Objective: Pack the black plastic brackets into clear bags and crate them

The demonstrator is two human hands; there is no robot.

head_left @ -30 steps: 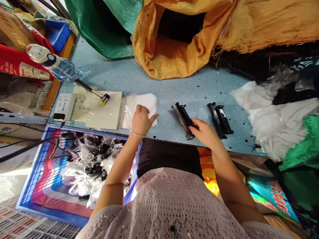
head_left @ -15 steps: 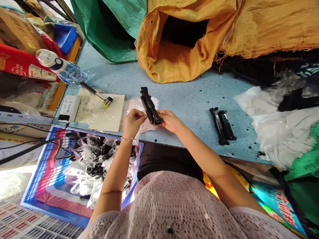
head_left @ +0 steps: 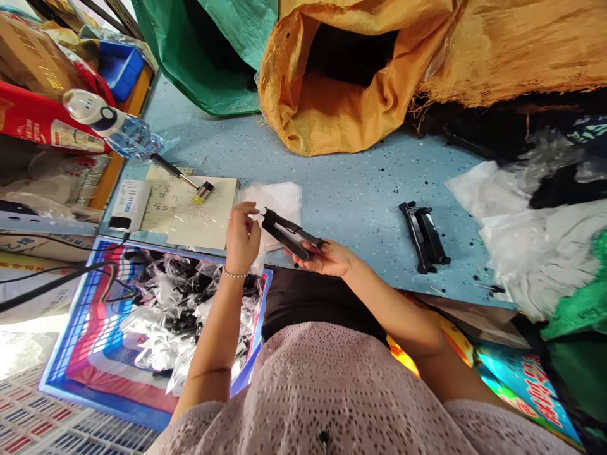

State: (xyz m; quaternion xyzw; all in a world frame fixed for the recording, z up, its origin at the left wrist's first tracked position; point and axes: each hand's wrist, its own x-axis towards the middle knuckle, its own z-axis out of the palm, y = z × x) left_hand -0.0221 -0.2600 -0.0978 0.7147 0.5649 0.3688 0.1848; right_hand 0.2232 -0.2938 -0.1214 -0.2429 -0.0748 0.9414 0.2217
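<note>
My right hand (head_left: 329,258) grips the near end of a black plastic bracket with two long parallel bars (head_left: 288,237), tilted above the bench's front edge. Beside its far end, my left hand (head_left: 243,235) has its fingers bent, with thumb and forefinger apart; I see nothing held in it. Behind the bracket lies a white translucent plastic bag (head_left: 287,197) on the speckled blue bench (head_left: 346,189). A second black bracket (head_left: 423,237) of similar shape rests on the bench to the right.
A screwdriver-like tool (head_left: 175,169) lies across a written-on pad (head_left: 206,215), near a white box (head_left: 130,205) and a bottle (head_left: 114,124). A blue crate (head_left: 61,360) holds bagged black parts. Green (head_left: 227,57) and orange sacks (head_left: 327,136) gape at the back; plastic bags (head_left: 545,234) pile right.
The bracket has tipped over to the left and come nearer my body, in my right hand. My left hand has come off it and shifted slightly left.
</note>
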